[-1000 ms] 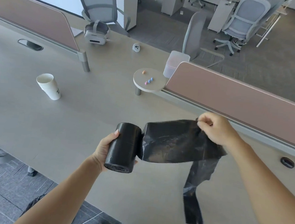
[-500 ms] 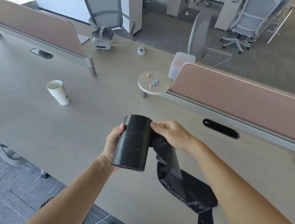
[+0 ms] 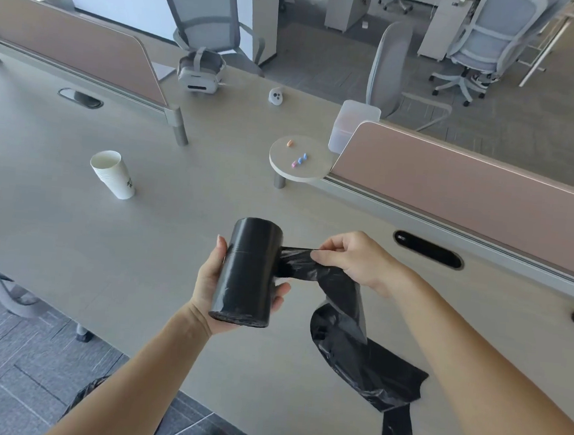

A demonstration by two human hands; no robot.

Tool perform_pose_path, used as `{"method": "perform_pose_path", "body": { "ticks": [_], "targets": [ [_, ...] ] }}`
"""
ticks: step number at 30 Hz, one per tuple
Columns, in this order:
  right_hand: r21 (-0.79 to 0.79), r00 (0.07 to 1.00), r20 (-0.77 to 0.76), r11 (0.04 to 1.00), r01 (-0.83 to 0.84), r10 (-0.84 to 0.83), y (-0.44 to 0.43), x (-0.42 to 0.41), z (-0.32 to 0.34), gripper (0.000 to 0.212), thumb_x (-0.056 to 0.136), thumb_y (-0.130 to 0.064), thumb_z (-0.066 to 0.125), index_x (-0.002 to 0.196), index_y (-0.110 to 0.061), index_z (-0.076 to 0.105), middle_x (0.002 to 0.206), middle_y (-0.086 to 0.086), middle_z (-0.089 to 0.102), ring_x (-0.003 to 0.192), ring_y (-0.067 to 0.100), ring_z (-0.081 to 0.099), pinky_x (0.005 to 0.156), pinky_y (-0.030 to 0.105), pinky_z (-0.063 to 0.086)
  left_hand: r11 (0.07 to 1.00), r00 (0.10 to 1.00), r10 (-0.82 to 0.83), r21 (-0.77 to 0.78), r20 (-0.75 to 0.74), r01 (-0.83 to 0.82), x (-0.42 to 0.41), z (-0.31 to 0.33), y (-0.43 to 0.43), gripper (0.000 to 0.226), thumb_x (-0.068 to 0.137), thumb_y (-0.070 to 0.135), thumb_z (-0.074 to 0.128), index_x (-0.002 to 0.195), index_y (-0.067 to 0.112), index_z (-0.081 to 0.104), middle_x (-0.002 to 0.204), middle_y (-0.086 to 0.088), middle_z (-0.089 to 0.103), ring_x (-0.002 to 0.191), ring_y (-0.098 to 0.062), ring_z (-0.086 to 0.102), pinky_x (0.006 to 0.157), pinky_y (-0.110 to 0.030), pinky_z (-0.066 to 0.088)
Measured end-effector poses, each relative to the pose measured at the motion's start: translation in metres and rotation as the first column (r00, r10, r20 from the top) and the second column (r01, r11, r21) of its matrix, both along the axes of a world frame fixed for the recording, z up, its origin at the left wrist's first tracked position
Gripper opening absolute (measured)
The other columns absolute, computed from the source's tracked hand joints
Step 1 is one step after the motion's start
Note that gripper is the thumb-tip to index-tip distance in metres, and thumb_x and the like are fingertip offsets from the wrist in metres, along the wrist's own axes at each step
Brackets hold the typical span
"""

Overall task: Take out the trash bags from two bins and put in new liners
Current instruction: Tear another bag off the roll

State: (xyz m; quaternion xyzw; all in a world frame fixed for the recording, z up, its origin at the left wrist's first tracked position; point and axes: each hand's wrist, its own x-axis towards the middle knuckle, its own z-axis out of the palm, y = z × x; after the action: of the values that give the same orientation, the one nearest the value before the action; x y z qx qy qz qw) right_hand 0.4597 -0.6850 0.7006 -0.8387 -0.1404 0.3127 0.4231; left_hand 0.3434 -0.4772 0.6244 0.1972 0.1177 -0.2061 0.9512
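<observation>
One roll of black bin liners (image 3: 249,269) sits at the centre of the frame, held above the grey desk (image 3: 120,266). The left hand (image 3: 210,280) grips it from behind, thumb on the left side and fingertips curled round the right. Just right of the roll, the right hand (image 3: 354,260) pinches the loose liner (image 3: 348,342) between thumb and bent fingers. That one strip runs from the roll through the pinch, loops downward and trails across the desk toward the lower right.

On the desk, left of centre, stands one stack of white paper cups (image 3: 112,174). A round shelf (image 3: 313,173) above centre carries four small pieces: one orange (image 3: 289,143), two blue (image 3: 302,157), one pink (image 3: 294,164). Beside it is one translucent box (image 3: 353,119). Higher up lie one white headset (image 3: 199,73) and one small white gadget (image 3: 275,96). Two pink divider panels cross the frame, one at upper left (image 3: 69,45), one at right (image 3: 469,197). Three grey office chairs show clearly along the top. At the bottom edge, under the left forearm, a dark crinkled shape (image 3: 88,395) may be a bagged bin, though too little shows to be sure
</observation>
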Motion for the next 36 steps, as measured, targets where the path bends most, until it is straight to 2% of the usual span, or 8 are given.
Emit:
{"method": "perform_pose_path", "body": {
  "ticks": [7,10,15,17,20,26,32,36],
  "targets": [
    [0.188,0.996,-0.066,0.980,0.069,-0.058,-0.001,-0.005,0.013,0.014,0.082,-0.022,0.074,0.074,-0.013,0.069,0.075,0.007,0.063,0.072,0.022,0.052,0.073,0.035,0.039,0.988,0.998,0.065,-0.139,-0.011,-0.066,-0.001,0.004,-0.004,0.103,0.045,0.049,0.095,0.131,0.006,0.059,0.122,-0.022,0.059,0.091,-0.039,0.066,0.083,-0.050,0.056],
    [0.262,0.993,-0.095,0.960,0.099,-0.076,-0.004,-0.006,0.026,0.015,0.087,-0.012,0.070,0.073,-0.014,0.068,0.071,0.007,0.064,0.066,0.021,0.055,0.072,0.034,0.042,0.995,0.998,0.033,-0.095,0.053,-0.028,-0.003,0.004,-0.001,0.090,0.057,0.053,0.088,0.130,0.007,0.061,0.124,-0.021,0.062,0.103,-0.041,0.063,0.096,-0.053,0.049],
    [-0.041,0.993,-0.011,0.992,-0.121,0.121,-0.017,-0.005,0.040,0.025,0.079,-0.039,0.078,0.091,-0.018,0.076,0.087,0.000,0.077,0.081,0.024,0.071,0.082,0.035,0.052,0.991,0.984,-0.071,-0.103,0.162,0.088,-0.003,0.003,0.005,0.097,0.063,0.056,0.083,0.141,0.011,0.047,0.129,-0.021,0.059,0.114,-0.041,0.058,0.103,-0.055,0.039],
    [-0.115,0.984,-0.064,0.979,-0.171,0.164,-0.019,-0.007,0.040,0.024,0.078,-0.041,0.079,0.083,-0.017,0.078,0.079,0.003,0.075,0.069,0.023,0.067,0.073,0.031,0.050,0.989,0.975,-0.088,-0.098,0.204,0.109,-0.003,0.004,0.003,0.096,0.067,0.055,0.081,0.142,0.008,0.044,0.127,-0.021,0.058,0.114,-0.040,0.057,0.105,-0.052,0.038],
    [0.014,0.987,-0.124,0.994,-0.106,0.107,-0.023,-0.006,0.035,0.012,0.085,-0.023,0.075,0.075,-0.015,0.077,0.068,0.001,0.068,0.062,0.016,0.060,0.071,0.029,0.045,0.990,0.973,-0.084,-0.090,0.217,0.106,-0.002,0.006,0.002,0.092,0.070,0.054,0.079,0.140,0.006,0.044,0.127,-0.022,0.056,0.113,-0.039,0.056,0.107,-0.051,0.037],
    [0.281,0.941,-0.333,0.959,0.035,0.063,-0.028,-0.010,0.030,0.017,0.095,-0.004,0.056,0.102,0.000,0.071,0.079,0.012,0.068,0.063,0.014,0.063,0.055,0.020,0.048,0.997,0.975,-0.036,-0.051,0.221,0.049,0.002,0.013,0.002,0.090,0.067,0.053,0.078,0.136,0.009,0.041,0.127,-0.018,0.048,0.114,-0.036,0.044,0.112,-0.050,0.029],
    [0.306,0.941,-0.335,0.950,0.061,0.048,-0.026,-0.015,0.024,0.011,0.086,-0.018,0.063,0.076,-0.017,0.058,0.061,0.002,0.030,0.051,0.014,0.021,0.051,0.029,0.016,0.992,0.974,0.017,-0.123,0.225,0.011,0.001,0.018,0.000,0.094,0.072,0.049,0.076,0.147,0.011,0.034,0.146,-0.021,0.041,0.137,-0.040,0.031,0.119,-0.054,0.018],
    [0.268,0.979,-0.201,0.961,0.068,-0.014,-0.023,-0.018,0.022,0.041,0.092,-0.025,0.066,0.053,-0.025,0.056,0.052,-0.001,0.029,0.048,0.017,0.024,0.051,0.032,0.023,0.987,0.965,0.048,-0.159,0.259,-0.006,0.004,0.022,-0.003,0.093,0.074,0.052,0.073,0.147,0.007,0.035,0.148,-0.022,0.041,0.143,-0.038,0.027,0.120,-0.053,0.017]
  ]
}}
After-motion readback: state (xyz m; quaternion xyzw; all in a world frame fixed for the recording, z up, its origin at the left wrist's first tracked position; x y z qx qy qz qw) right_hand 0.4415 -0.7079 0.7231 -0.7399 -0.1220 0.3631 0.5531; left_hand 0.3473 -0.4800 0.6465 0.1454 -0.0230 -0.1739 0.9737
